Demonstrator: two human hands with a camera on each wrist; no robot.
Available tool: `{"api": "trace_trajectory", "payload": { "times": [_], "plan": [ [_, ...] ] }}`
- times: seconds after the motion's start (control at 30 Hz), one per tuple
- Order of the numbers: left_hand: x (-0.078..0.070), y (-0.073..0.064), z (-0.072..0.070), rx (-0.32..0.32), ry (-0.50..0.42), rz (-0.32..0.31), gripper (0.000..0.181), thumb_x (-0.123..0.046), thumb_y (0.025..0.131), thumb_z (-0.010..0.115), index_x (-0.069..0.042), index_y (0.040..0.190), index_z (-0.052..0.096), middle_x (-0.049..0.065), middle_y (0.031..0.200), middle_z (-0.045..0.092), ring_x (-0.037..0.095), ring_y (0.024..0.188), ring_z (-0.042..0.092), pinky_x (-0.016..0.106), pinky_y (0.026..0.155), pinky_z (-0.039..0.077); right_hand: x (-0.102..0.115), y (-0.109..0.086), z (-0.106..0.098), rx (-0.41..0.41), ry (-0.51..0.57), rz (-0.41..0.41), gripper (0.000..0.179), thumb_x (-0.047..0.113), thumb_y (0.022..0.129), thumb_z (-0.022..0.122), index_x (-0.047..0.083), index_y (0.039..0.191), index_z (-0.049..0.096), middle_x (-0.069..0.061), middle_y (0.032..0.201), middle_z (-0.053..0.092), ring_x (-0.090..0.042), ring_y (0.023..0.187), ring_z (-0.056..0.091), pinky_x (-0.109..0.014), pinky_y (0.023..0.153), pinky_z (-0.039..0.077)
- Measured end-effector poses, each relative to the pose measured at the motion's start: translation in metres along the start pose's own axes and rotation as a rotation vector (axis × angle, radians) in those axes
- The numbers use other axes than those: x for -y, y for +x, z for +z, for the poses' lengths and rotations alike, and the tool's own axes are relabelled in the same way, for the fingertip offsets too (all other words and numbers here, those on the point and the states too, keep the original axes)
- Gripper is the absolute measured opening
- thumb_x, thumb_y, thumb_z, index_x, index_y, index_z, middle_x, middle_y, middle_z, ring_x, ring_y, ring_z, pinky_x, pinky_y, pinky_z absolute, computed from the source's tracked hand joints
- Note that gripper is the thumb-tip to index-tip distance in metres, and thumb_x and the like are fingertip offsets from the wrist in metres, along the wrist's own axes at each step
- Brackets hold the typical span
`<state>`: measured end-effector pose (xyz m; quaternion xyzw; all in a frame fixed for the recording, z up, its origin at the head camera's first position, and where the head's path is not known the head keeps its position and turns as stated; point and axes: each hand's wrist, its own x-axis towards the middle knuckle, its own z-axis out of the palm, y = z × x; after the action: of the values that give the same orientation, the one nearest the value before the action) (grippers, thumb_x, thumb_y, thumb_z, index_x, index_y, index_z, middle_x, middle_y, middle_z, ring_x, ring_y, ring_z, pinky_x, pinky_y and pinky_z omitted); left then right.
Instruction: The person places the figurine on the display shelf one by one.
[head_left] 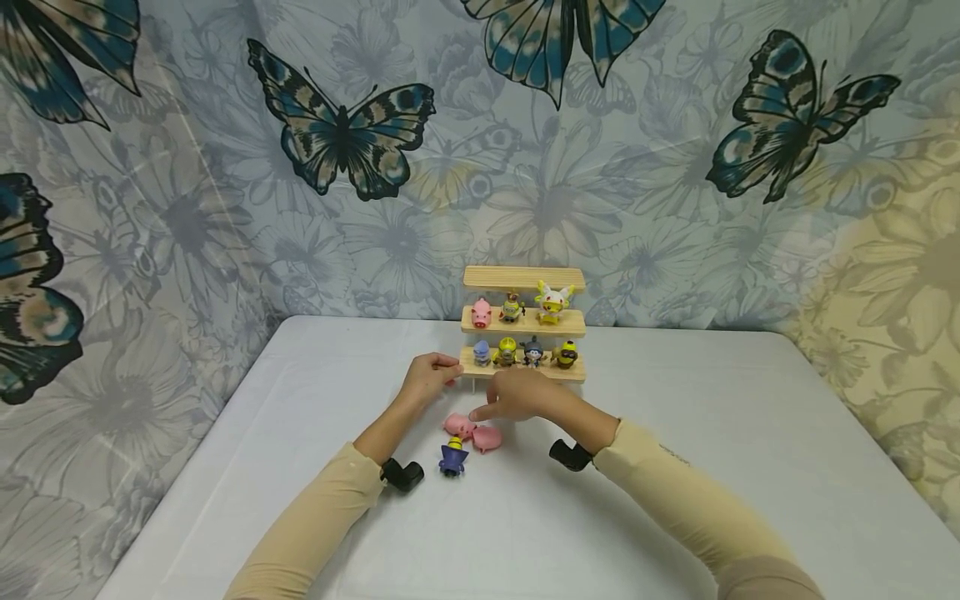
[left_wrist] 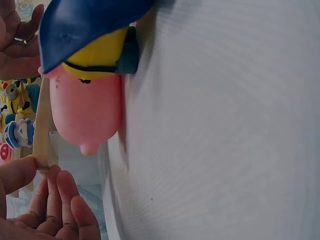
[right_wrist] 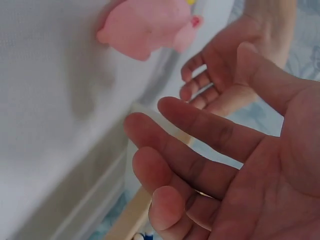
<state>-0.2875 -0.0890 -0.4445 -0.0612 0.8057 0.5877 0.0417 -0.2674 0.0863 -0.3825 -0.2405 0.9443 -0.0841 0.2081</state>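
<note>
A three-tiered rack of pale wooden boards (head_left: 523, 278) stands by the far edge of a white-covered table (head_left: 675, 467), a little right of that edge's middle. The person's left hand (head_left: 431, 378) pinches the left end of the rack's lowest board (head_left: 561, 377), thumb on one face and the fingertips gathered against the other, so its grip is closed to the thickness of the wood. The right hand (head_left: 519, 395) is in front of the same board, its fingers loosely bent and spread a little, with nothing in its hold; the right wrist view shows it apart from the nearest pink toy. On the table, between the rack and the near edge, lie two rounded pink pig figurines, one to the left (head_left: 458, 426) and one to the right (head_left: 487, 438), just beside each other. Nearer still to the near edge is a small yellow figurine with a dark blue cape (head_left: 452, 461). The middle board carries a pink pig figurine (head_left: 482, 313) toward its left end, a small yellow figurine (head_left: 512, 307) by its middle and a white-and-yellow long-eared figurine (head_left: 552, 302) right of that. Along the lowest board, left to right, stand a bluish-grey figurine (head_left: 482, 353), a yellow one (head_left: 506, 352), a dark-hatted grey one (head_left: 533, 352) and a yellow-and-brown one (head_left: 566, 355).
</note>
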Motion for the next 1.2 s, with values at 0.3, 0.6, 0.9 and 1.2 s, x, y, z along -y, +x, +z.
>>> {"api": "trace_trajectory", "payload": {
  "times": [0.3, 0.6, 0.9, 1.2],
  "plan": [
    [-0.001, 0.0, -0.001, -0.006, -0.003, -0.011, 0.024, -0.018, 0.091, 0.068, -0.001, 0.108, 0.069, 0.015, 0.095, 0.071, 0.024, 0.084, 0.066, 0.026, 0.065, 0.047, 0.004, 0.005, 0.007, 0.01, -0.05, 0.022, 0.044, 0.059, 0.086, 0.064, 0.016, 0.085, 0.074, 0.005, 0.077, 0.067, -0.013, 0.07, 0.058, -0.028, 0.062, 0.045],
    [-0.001, 0.0, 0.0, -0.004, -0.002, -0.012, 0.023, -0.017, 0.091, 0.068, -0.001, 0.108, 0.069, 0.01, 0.089, 0.07, 0.023, 0.083, 0.066, 0.028, 0.066, 0.048, 0.007, 0.006, 0.014, -0.004, -0.067, 0.022, 0.041, 0.059, 0.081, 0.07, 0.017, 0.076, 0.071, 0.006, 0.072, 0.064, -0.011, 0.065, 0.054, -0.027, 0.057, 0.041],
    [-0.002, 0.0, 0.0, -0.012, -0.006, -0.009, 0.022, -0.016, 0.09, 0.068, -0.001, 0.107, 0.07, 0.009, 0.088, 0.07, 0.022, 0.081, 0.065, 0.026, 0.064, 0.046, 0.009, 0.007, 0.018, 0.014, -0.128, 0.041, 0.043, 0.06, 0.081, 0.069, 0.018, 0.073, 0.068, 0.006, 0.07, 0.061, -0.011, 0.063, 0.052, -0.027, 0.055, 0.038],
    [-0.002, 0.0, 0.0, -0.011, -0.01, -0.009, 0.022, -0.015, 0.09, 0.069, 0.0, 0.107, 0.069, 0.01, 0.089, 0.07, 0.02, 0.079, 0.065, 0.029, 0.068, 0.05, 0.008, 0.007, 0.022, 0.034, -0.052, 0.021, 0.039, 0.054, 0.083, 0.07, 0.017, 0.07, 0.067, 0.005, 0.061, 0.059, -0.011, 0.056, 0.051, -0.025, 0.052, 0.036]
  ]
}}
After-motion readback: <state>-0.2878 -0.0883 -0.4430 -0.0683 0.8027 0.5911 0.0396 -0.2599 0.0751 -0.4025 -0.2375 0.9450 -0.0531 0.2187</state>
